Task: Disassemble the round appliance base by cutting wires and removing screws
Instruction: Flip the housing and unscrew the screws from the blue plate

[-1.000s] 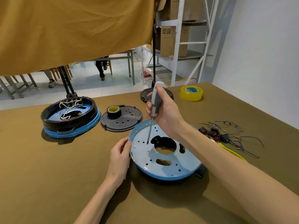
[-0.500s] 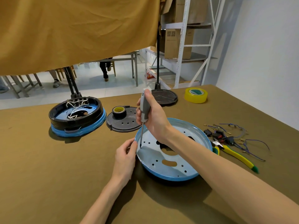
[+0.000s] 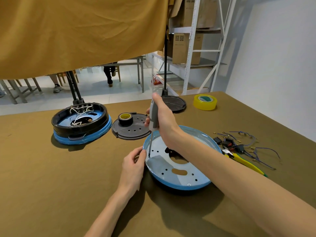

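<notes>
Obscured items

We note the right forearm (image 3: 222,170) hides the blue plate's (image 3: 177,183) three-o'clock side; screwdriver (image 3: 153,117) tip contact indeterminate.

Crowding the blue pan's (image 3: 179,183) far-left side: perforated black cover (image 3: 130,130), tape roll (image 3: 125,118); lying right, seemingly touching: yellow-handled cutters (image 3: 244,161), cut wires (image 3: 248,147); bare tablecloth (image 3: 59,177) stretching left.

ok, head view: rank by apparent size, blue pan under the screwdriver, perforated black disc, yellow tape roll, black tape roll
1. blue pan, clearly largest, though also nearest the camera
2. perforated black disc
3. yellow tape roll
4. black tape roll; looks smaller than the yellow roll even though it sits nearer
</notes>
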`<state>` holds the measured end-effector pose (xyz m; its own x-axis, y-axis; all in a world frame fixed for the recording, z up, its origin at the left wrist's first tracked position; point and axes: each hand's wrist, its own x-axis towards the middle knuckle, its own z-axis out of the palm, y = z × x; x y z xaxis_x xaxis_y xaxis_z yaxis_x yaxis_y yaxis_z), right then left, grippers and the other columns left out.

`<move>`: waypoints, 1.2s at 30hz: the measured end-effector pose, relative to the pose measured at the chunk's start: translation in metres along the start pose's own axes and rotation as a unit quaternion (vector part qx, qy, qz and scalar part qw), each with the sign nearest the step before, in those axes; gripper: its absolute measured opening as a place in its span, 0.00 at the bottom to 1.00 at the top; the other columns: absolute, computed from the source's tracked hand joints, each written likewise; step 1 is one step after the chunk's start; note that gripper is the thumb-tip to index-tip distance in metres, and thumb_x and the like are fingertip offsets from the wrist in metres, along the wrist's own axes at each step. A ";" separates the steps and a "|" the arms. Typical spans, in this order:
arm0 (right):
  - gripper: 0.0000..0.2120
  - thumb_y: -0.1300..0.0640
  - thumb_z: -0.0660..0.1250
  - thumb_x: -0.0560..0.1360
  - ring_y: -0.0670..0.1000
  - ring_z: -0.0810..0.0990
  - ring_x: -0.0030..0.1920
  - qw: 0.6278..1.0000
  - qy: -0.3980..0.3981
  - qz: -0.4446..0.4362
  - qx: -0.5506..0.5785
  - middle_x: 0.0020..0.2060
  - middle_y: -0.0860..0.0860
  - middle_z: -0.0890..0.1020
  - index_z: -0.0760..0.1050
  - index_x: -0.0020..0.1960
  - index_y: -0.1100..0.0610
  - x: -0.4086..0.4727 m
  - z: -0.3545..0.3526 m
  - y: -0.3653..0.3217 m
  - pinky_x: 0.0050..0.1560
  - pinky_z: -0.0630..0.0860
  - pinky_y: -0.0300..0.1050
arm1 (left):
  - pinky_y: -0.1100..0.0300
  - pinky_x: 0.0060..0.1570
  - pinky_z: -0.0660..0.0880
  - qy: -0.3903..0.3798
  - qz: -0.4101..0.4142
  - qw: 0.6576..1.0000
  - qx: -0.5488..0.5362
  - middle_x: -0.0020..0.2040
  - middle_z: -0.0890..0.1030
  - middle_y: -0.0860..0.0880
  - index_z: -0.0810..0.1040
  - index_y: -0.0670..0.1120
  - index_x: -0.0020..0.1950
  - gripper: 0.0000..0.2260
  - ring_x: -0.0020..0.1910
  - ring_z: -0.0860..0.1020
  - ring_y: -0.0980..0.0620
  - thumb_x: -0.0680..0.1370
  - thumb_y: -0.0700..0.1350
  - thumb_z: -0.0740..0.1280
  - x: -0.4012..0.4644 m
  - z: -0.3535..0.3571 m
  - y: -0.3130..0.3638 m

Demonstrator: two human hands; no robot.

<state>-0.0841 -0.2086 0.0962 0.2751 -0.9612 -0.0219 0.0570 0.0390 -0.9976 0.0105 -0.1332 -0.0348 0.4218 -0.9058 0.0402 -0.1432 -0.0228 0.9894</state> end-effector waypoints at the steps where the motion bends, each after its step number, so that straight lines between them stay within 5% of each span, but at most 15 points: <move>1: 0.23 0.39 0.60 0.81 0.50 0.79 0.38 0.999 0.008 -0.017 -0.037 0.34 0.52 0.80 0.77 0.44 0.58 -0.002 -0.002 -0.007 0.51 0.79 0.56 | 0.45 0.69 0.74 0.000 0.002 1.000 0.001 0.68 0.80 0.51 0.73 0.48 0.76 0.19 0.67 0.76 0.52 0.85 0.50 0.63 -0.001 0.000 0.000; 4: 0.18 0.48 0.58 0.82 0.45 0.76 0.35 0.951 0.045 -0.184 -0.243 0.34 0.50 0.77 0.74 0.40 0.58 -0.009 -0.009 -0.018 0.39 0.73 0.48 | 0.47 0.70 0.74 -0.003 0.010 1.000 0.007 0.69 0.79 0.51 0.73 0.47 0.76 0.20 0.67 0.76 0.53 0.85 0.51 0.63 -0.002 -0.001 -0.001; 6: 0.19 0.46 0.57 0.82 0.49 0.76 0.34 0.845 0.077 -0.293 -0.441 0.32 0.50 0.75 0.71 0.37 0.56 -0.013 -0.015 -0.023 0.34 0.72 0.47 | 0.52 0.67 0.76 -0.014 0.022 0.999 0.030 0.68 0.78 0.52 0.73 0.48 0.75 0.20 0.67 0.76 0.54 0.84 0.52 0.63 -0.003 0.000 -0.003; 9: 0.19 0.45 0.59 0.80 0.52 0.77 0.33 0.749 0.073 -0.266 -0.603 0.32 0.51 0.76 0.73 0.36 0.54 -0.011 -0.018 -0.045 0.33 0.75 0.45 | 0.70 0.54 0.72 -0.026 0.033 0.997 0.067 0.67 0.73 0.59 0.70 0.50 0.76 0.21 0.64 0.72 0.58 0.84 0.54 0.63 -0.006 0.003 -0.004; 11: 0.20 0.44 0.60 0.82 0.53 0.79 0.35 0.723 0.032 -0.226 -0.652 0.33 0.52 0.77 0.73 0.37 0.54 -0.010 -0.015 -0.054 0.37 0.78 0.48 | 0.66 0.59 0.69 -0.025 0.034 0.996 0.078 0.67 0.71 0.58 0.68 0.50 0.78 0.24 0.65 0.69 0.59 0.83 0.55 0.63 -0.005 0.003 -0.005; 17: 0.13 0.50 0.67 0.81 0.53 0.82 0.38 0.713 -0.133 -0.221 -0.652 0.42 0.56 0.83 0.77 0.52 0.60 -0.010 -0.003 -0.070 0.35 0.78 0.45 | 0.59 0.61 0.70 -0.031 0.041 0.996 0.068 0.66 0.71 0.57 0.68 0.50 0.78 0.34 0.64 0.70 0.57 0.76 0.65 0.60 -0.008 0.002 -0.006; 23: 0.13 0.48 0.68 0.81 0.52 0.79 0.37 0.716 -0.125 -0.213 -0.653 0.39 0.54 0.81 0.75 0.47 0.58 -0.002 -0.006 -0.069 0.32 0.72 0.44 | 0.60 0.60 0.70 -0.024 0.043 0.997 0.067 0.64 0.71 0.59 0.69 0.50 0.77 0.32 0.63 0.69 0.58 0.76 0.64 0.60 -0.006 0.001 -0.007; 26: 0.23 0.38 0.67 0.79 0.51 0.77 0.29 0.657 -0.057 -0.217 -0.719 0.32 0.51 0.78 0.70 0.37 0.56 0.001 -0.012 -0.064 0.26 0.67 0.41 | 0.60 0.62 0.69 -0.010 0.046 0.995 0.083 0.66 0.71 0.58 0.68 0.49 0.78 0.24 0.64 0.67 0.60 0.83 0.56 0.62 -0.004 0.003 -0.009; 29: 0.25 0.38 0.69 0.77 0.48 0.76 0.20 0.662 -0.098 -0.189 -0.719 0.21 0.48 0.77 0.73 0.33 0.57 0.004 -0.018 -0.070 0.21 0.68 0.37 | 0.61 0.61 0.70 -0.003 0.050 0.994 0.092 0.70 0.73 0.54 0.69 0.49 0.78 0.21 0.65 0.68 0.60 0.85 0.51 0.62 -0.002 0.004 -0.012; 33: 0.21 0.45 0.73 0.75 0.53 0.73 0.26 0.654 -0.154 -0.239 -0.701 0.26 0.52 0.77 0.73 0.33 0.58 0.002 -0.016 -0.071 0.28 0.71 0.44 | 0.59 0.62 0.70 -0.001 0.061 0.994 0.096 0.73 0.74 0.50 0.70 0.48 0.77 0.21 0.66 0.69 0.58 0.85 0.51 0.62 -0.002 0.003 -0.013; 36: 0.15 0.49 0.76 0.74 0.51 0.80 0.34 0.653 -0.225 -0.259 -0.675 0.33 0.50 0.82 0.75 0.37 0.55 -0.003 -0.015 -0.077 0.36 0.79 0.48 | 0.55 0.64 0.73 -0.010 0.058 0.995 0.086 0.73 0.74 0.50 0.70 0.49 0.76 0.21 0.67 0.71 0.55 0.84 0.54 0.62 -0.001 0.003 -0.013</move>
<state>-0.1036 -0.2124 0.1726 0.8264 -0.5599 0.0601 -0.5599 -0.8284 -0.0189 0.0092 -0.1330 -0.0482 0.3760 -0.9146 0.1487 -0.3412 0.0126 0.9399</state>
